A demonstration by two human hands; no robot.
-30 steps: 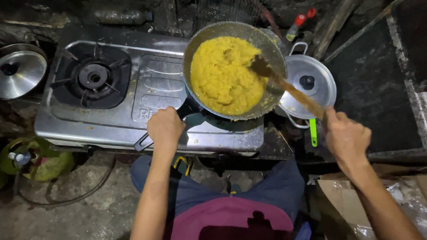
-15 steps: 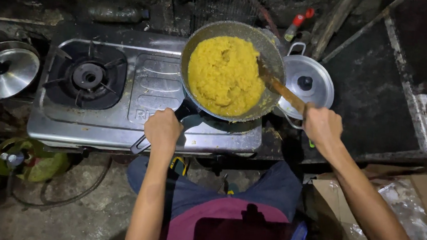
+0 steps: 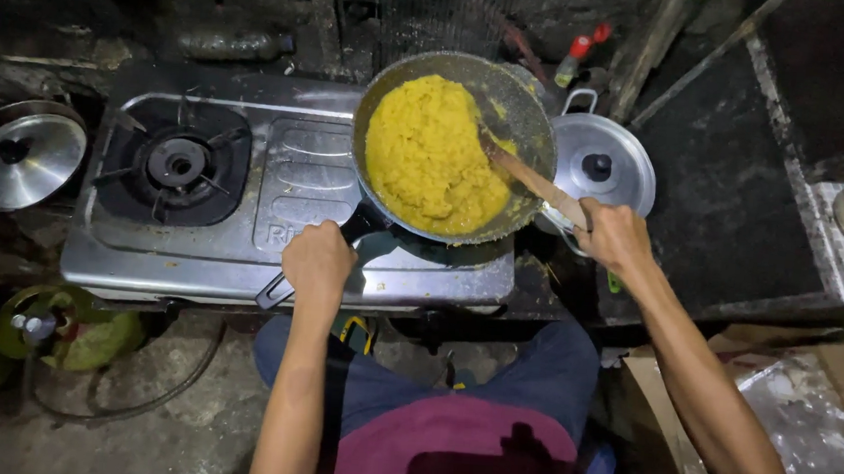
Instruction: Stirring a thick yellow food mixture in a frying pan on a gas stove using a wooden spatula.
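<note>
Seen from above: a two-burner gas stove (image 3: pixel 286 193) of steel, with a dark frying pan (image 3: pixel 533 141) sitting over its right-hand burner. The pan is nearly full of yellow rice (image 3: pixel 433 154), heaped thickest toward the left and centre. The left hand (image 3: pixel 318 262) is wrapped around the pan's black handle (image 3: pixel 358 225), fingers curled closed over it with knuckles up; the handle's far end pokes out below the hand past the stove's front edge. The right hand (image 3: pixel 615 236) is closed in a fist on the shaft of a wooden spatula (image 3: pixel 530 178), fingers together around the wood, thumb side toward the pan. The spatula slants up and left from the fist, crosses the pan's right rim, and its blade end lies in the rice at the right side of the heap. The left burner (image 3: pixel 178 163) is bare, no flame showing. Just right of the pan, partly behind the right hand, stands a steel pot with a lid (image 3: pixel 600 165) and a black knob. A second steel lid (image 3: pixel 21 160) rests off the stove's left end. A red-capped bottle (image 3: pixel 573 60) leans behind the pan. Below left, a green gas cylinder (image 3: pixel 68 336) with a hose. The person's knees, in dark trousers, show under the stove's front.
</note>
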